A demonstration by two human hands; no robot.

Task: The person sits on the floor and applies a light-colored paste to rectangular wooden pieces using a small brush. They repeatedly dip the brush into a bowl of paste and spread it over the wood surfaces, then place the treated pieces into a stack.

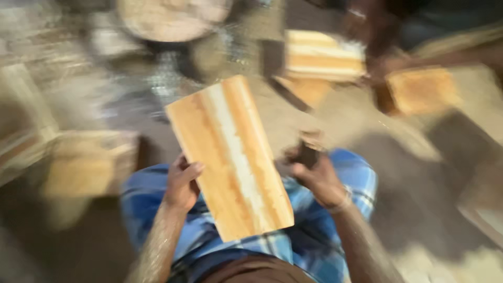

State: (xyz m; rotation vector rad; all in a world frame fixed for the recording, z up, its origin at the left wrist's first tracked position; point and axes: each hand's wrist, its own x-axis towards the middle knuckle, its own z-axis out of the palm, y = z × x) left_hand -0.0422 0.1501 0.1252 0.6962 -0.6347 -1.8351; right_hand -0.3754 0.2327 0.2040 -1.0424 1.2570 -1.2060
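A flat orange-brown wooden board (230, 157) with a pale stripe down its middle rests over my lap, tilted with its far end up and to the left. My left hand (181, 183) grips the board's left edge. My right hand (312, 175) sits just right of the board, closed around a small dark object (309, 153) whose kind the blur hides. Blue checked cloth (346, 173) covers my legs beneath both hands.
The whole view is motion-blurred. More wooden blocks lie on the dusty ground: a striped one (322, 55) ahead, another (422, 89) at right near another person's arm (367, 26), one (86, 162) at left. A round pale object (173, 18) sits at top.
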